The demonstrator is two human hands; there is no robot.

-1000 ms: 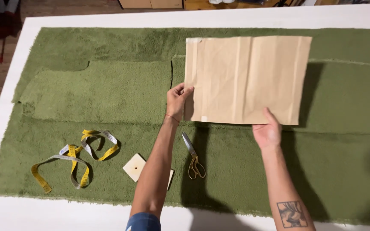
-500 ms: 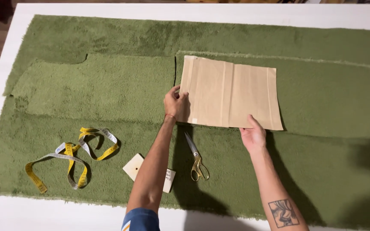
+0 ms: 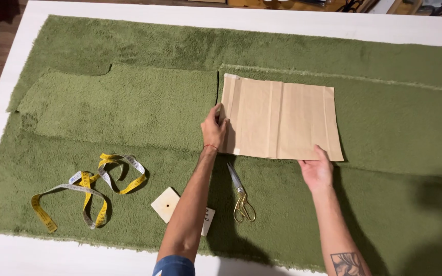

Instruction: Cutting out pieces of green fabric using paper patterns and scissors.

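Both hands keep a flat grip on a tan paper pattern piece [image 3: 281,122] lying on green fleece fabric [image 3: 129,110]: the left hand [image 3: 214,128] presses its left edge, the right hand [image 3: 317,169] its lower right corner, fingers spread. Gold-handled scissors [image 3: 241,195] lie just below, between the forearms. A yellow measuring tape [image 3: 85,189] and a pale square block [image 3: 167,204] sit further left on the white worktop [image 3: 282,23].

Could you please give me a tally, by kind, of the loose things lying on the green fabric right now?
Brown paper pattern: 1, with the left hand and right hand on its edges
Scissors: 1
Yellow tape measure: 1
Small cream block: 1
White card, partly hidden by the left arm: 1
Total: 5
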